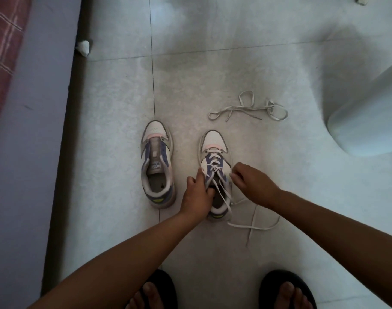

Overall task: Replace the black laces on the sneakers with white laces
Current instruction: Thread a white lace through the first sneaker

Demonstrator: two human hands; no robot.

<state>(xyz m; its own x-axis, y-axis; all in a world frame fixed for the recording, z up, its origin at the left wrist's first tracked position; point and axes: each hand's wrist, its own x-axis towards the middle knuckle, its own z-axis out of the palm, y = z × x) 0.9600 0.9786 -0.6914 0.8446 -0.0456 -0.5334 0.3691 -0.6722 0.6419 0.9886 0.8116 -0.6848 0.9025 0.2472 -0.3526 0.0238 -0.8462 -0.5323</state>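
The person stands over two sneakers on the tiled floor [213, 275] and bends down to the one on the right. This right sneaker [214, 143] already has a white lace [215, 166] crossed through its holes, and the loose ends of the lace fall over the heel side and lie on the floor, toward the person's feet. The left hand [196, 195] grips the left edge of the shoe opening, with fingers curled into the inside of the shoe. The right hand [249, 184] is just beside the right edge of the same shoe, its fingers bent together near the lace; I cannot tell if they really pinch it. The left sneaker [157, 161] stands near, with no lace in it. A second white lace [248, 108] lies in a loose heap on the floor beyond the right sneaker, well apart from both hands. Two black sandals [288, 279] are on the person's feet.
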